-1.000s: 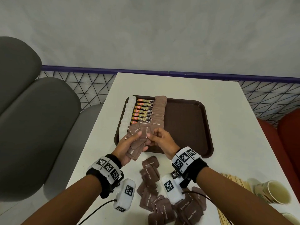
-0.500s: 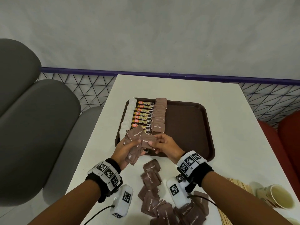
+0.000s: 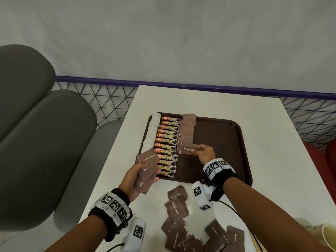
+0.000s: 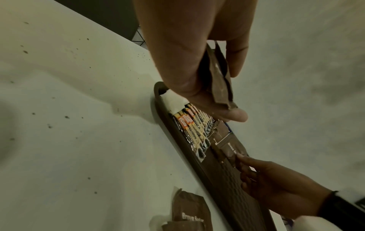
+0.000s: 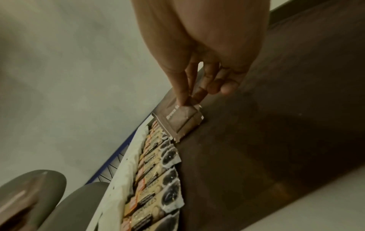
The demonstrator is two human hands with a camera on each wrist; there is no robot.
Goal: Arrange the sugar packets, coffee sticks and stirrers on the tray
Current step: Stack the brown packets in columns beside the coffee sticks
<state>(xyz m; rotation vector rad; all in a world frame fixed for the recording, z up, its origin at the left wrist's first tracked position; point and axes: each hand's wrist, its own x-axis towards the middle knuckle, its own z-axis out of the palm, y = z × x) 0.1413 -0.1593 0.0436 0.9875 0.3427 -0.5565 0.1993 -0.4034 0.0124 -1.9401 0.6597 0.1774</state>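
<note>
A dark brown tray point(image 3: 227, 142) lies on the white table and carries a column of white sugar packets point(image 3: 151, 131), a row of coffee sticks point(image 3: 168, 142) and a column of brown sugar packets point(image 3: 187, 128). My right hand point(image 3: 204, 151) pinches one brown sugar packet point(image 3: 187, 148) point(image 5: 178, 120) at the near end of that brown column, low over the tray. Over the tray's near left corner my left hand point(image 3: 138, 177) grips a fanned stack of brown sugar packets point(image 3: 148, 160) point(image 4: 219, 78).
Several loose brown sugar packets point(image 3: 177, 206) lie on the table in front of the tray. Wooden stirrers point(image 3: 254, 240) and a paper cup point(image 3: 329, 237) sit at the near right. Grey chairs point(image 3: 45, 142) stand left of the table; a mesh railing runs behind.
My right hand drew one brown sugar packet off the left hand's stack and carried it forward and right to the end of the brown column. The left hand stayed near the tray's corner.
</note>
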